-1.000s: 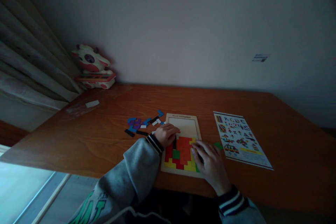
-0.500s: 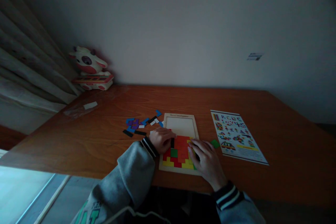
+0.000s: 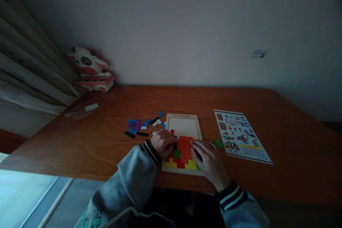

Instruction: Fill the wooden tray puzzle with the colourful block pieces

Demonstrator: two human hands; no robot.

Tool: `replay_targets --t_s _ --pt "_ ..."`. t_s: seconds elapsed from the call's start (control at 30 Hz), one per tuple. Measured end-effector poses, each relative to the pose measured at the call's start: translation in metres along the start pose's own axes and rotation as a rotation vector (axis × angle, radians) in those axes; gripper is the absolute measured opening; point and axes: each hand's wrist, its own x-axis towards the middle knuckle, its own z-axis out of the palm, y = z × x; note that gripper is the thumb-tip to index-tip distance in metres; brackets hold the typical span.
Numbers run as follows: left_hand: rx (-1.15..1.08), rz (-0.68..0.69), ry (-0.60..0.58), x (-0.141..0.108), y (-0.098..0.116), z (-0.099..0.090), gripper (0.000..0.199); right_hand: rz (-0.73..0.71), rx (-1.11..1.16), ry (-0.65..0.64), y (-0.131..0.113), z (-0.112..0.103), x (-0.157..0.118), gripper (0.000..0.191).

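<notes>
A wooden puzzle board [image 3: 183, 116] lies in front of me, its lower part filled with red, orange, yellow, green and black block pieces. Orange pieces [image 3: 185, 146] fill the middle; a green square [image 3: 176, 154] sits to their left. My left hand [image 3: 162, 144] rests over the board's left edge, fingers loosely bent beside a black piece [image 3: 175, 146]. On the right side, my right hand [image 3: 210, 160] touches yellow pieces with its fingertips, thumb and forefinger apart. Both hands partly cover the pieces under them, and neither visibly lifts one.
Loose blue, purple, black and white pieces [image 3: 137, 127] lie left of the board. A green piece [image 3: 219, 144] is beside the printed pattern sheet [image 3: 242, 135] on the right. A cow toy [image 3: 92, 69] and a clear plastic bag [image 3: 80, 112] are at the table's left.
The view has shifted slightly. Both hands stay almost in place at the board, and no piece has visibly been moved elsewhere.
</notes>
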Motion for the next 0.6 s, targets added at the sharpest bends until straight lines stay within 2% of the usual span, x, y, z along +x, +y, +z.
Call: replay_targets --t_s 0.13,0.27,0.43,0.53,0.6 --pt "0.030 0.008 -0.011 -0.006 0.004 0.002 0.033 -0.034 0.009 0.023 -0.001 -0.002 0.000 0.021" --pt "0.040 -0.020 0.012 -0.021 0.019 -0.001 0.032 -0.017 0.038 0.058 0.000 -0.003 -0.002 0.019" --pt "0.117 -0.213 0.028 -0.045 0.048 -0.010 0.030 0.092 0.102 0.114 0.004 -0.003 -0.014 0.019" --pt "0.209 -0.318 0.042 -0.057 0.062 -0.011 0.036 0.140 0.079 0.145 0.015 -0.008 -0.024 0.025" --pt "0.246 -0.342 0.037 -0.062 0.066 -0.011 0.042 0.162 0.039 0.170 0.026 -0.012 -0.031 0.029"
